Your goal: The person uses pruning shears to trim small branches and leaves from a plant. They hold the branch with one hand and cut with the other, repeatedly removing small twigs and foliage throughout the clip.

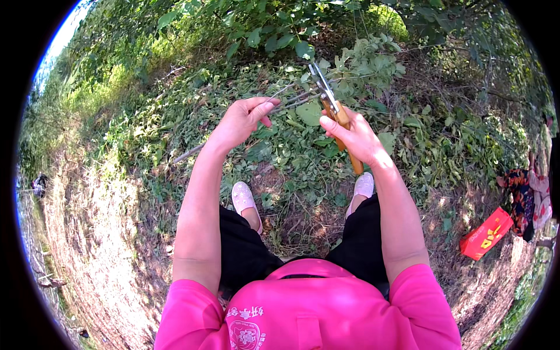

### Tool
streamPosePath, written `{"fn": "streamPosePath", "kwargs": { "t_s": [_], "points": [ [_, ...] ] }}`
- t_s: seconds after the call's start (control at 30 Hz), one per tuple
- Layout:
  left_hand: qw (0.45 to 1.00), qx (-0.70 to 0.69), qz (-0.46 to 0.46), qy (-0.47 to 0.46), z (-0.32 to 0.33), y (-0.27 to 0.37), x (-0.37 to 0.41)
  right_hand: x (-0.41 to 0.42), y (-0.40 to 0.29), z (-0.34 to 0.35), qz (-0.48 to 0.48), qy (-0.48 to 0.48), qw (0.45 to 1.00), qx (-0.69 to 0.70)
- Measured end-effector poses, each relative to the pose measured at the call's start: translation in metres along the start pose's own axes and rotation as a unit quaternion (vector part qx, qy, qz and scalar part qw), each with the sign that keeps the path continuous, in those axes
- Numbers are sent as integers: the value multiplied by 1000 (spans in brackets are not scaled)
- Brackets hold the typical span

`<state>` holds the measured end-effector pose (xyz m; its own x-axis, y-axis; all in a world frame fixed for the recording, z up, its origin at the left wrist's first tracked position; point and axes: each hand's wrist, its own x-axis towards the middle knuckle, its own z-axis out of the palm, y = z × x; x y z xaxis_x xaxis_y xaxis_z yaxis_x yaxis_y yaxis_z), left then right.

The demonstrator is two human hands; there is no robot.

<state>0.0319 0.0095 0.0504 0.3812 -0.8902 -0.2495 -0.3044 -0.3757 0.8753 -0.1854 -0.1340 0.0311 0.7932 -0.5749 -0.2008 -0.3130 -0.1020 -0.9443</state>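
Observation:
My left hand (250,114) grips a thin cut branch (191,152), whose bare end sticks out behind the wrist to the lower left. Forked stems (297,98) run from that hand to the right, towards a clump of green leaves (365,63). In my right hand (353,133) is a pair of pruning shears (334,109) with orange-brown handles and metal blades pointing up and away from me. The stems pass close by the shears' pivot; whether they touch it I cannot tell.
Cut leaves and twigs (284,148) cover the ground around my shoes (245,199). Leafy branches (271,30) hang low ahead. At right stands a red bag (486,234) beside patterned cloth (518,203). Dry straw-like litter (87,245) spreads on the left.

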Motion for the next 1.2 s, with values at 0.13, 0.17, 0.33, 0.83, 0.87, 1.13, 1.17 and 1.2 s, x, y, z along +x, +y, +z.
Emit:
{"fn": "streamPosePath", "kwargs": {
  "t_s": [0.13, 0.17, 0.33, 0.83, 0.87, 1.13, 1.17, 1.2],
  "points": [
    [1000, -9, 8, -6, 0, -1, -3, -3, -6, 1, 7, -34, 999, -24],
    [1000, -15, 15, -4, 0, -1, -4, -2, -6, 1, 9, -44, 998, -40],
    [1000, -8, -14, -12, -3, 1, -3, 0, 0, -2, 5, -42, 999, 18],
    [1000, 3, -13, -8, 2, 1, -3, -5, -4, 9, -4, 6, 999, 38],
    [1000, 5, -13, -7, 2, 1, -3, -6, -5, 9, 2, 3, 1000, 28],
    [1000, 13, -4, -7, 2, 5, -2, -8, -3, 17, -2, 26, 992, 119],
    [1000, 19, 0, -6, 3, 8, -2, -7, -1, 17, -23, 49, 992, 110],
    [1000, 15, 0, -7, 4, 7, -2, -5, 0, 18, -45, 69, 991, 101]
  ]
}}
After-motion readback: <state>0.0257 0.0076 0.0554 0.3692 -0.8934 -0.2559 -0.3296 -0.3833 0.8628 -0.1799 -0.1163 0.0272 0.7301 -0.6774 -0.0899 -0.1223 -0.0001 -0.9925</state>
